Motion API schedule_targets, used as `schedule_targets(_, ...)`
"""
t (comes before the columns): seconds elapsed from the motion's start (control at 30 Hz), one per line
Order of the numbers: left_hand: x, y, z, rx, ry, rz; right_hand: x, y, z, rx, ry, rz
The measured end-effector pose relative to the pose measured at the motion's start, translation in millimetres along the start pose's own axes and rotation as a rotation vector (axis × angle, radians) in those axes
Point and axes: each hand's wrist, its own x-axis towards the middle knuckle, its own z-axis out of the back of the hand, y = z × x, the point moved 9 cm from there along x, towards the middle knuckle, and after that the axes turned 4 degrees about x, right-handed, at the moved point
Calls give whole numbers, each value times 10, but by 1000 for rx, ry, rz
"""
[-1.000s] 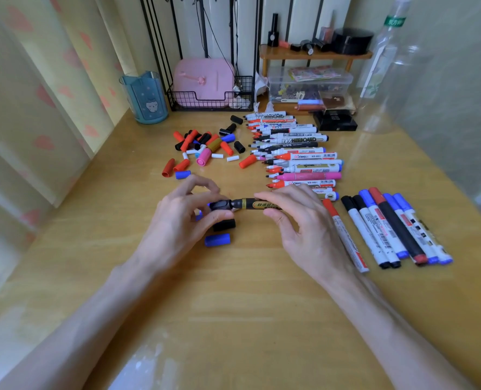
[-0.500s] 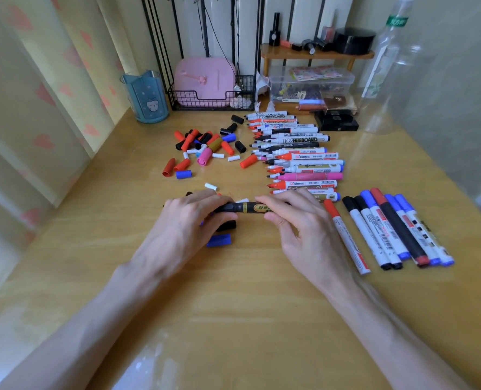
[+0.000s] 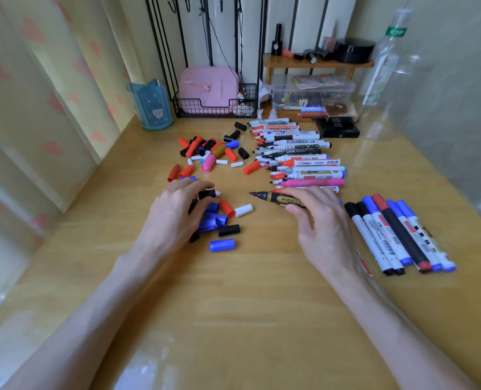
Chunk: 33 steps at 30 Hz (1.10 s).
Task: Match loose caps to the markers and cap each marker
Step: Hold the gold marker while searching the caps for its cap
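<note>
Now the right hand point(image 3: 321, 220) grips a black-and-gold marker point(image 3: 275, 197) (bare tip pointing left), while the left hand point(image 3: 171, 218) pinches a black cap point(image 3: 207, 194) above loose caps point(image 3: 229, 230) on the desk point(image 3: 247, 305); cap and tip are apart.

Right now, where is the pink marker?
In the head view, the pink marker lies right of centre, near the close end of the marker row, just beyond the right hand holding a black-and-gold marker.
</note>
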Motion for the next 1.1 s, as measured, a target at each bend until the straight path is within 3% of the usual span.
schedule_targets(0.43,279,249,-15,-72,-14,104,-10,-24,-52,22,-14,-13)
schedule_targets(0.67,1035,237,-346,31,16,70,21,-121,49,-22,-69,-58)
schedule_targets(0.93,1743,414,-901,376,199,246,35,-175,66,-36,-79,-84)
schedule_targets(1.1,1903,526,-993,391,233,342,44,-156,69,-46,-85,-82)
